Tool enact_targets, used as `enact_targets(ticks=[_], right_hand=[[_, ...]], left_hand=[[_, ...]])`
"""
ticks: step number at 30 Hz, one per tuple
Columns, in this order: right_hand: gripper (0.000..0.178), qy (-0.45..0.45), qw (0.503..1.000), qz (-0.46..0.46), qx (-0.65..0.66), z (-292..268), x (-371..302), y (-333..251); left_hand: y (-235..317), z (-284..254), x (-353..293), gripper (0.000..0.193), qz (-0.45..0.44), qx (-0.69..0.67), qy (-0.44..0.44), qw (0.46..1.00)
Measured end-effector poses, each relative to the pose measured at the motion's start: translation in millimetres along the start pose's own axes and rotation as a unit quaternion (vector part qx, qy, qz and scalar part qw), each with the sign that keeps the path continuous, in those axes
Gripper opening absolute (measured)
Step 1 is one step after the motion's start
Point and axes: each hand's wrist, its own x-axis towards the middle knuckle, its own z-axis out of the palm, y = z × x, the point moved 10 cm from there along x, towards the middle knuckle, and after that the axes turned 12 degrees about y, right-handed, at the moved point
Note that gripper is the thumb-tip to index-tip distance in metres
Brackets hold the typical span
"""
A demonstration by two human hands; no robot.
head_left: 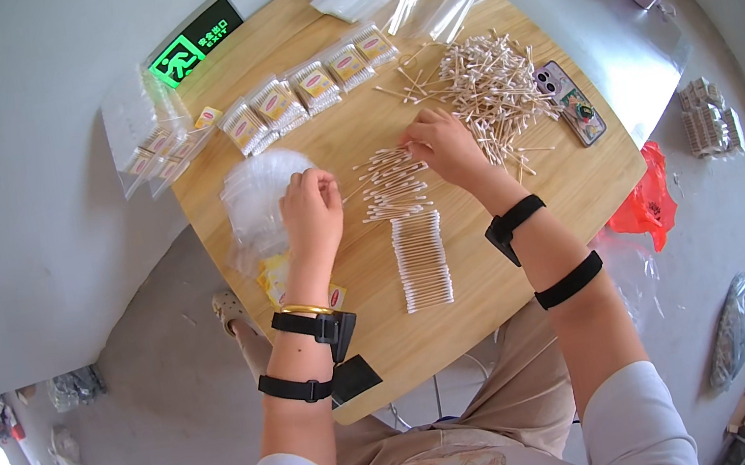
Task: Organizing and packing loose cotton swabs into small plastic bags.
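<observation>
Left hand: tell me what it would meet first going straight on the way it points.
Likely the row of swab packs; if the left hand is low, it may brush the clear bags first.

A neat row of cotton swabs (423, 263) with white tips and pale brown sticks lies flat, while a looser, uneven batch of swabs (393, 191) lies just beyond the row and a tangled heap of swabs (496, 86) spreads farther beyond it, to the right.

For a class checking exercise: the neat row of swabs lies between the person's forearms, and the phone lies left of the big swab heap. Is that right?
Not quite: the head view shows the phone lying right of the big swab heap. The rest stands.
</observation>
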Motion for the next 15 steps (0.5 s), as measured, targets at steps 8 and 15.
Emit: enact_targets(ticks=[8, 15], right_hand=[[0.015, 0.055, 0.997, -0.008, -0.055, -44, -20, -2], [0.009, 0.023, 0.988, -0.01, -0.154, -46, -37, 11]], left_hand=[[71, 32, -14, 0.05, 0.174, -0.064, -0.036, 0.982], [82, 86, -28, 0.076, 0.287, 0.176, -0.132, 0.932]])
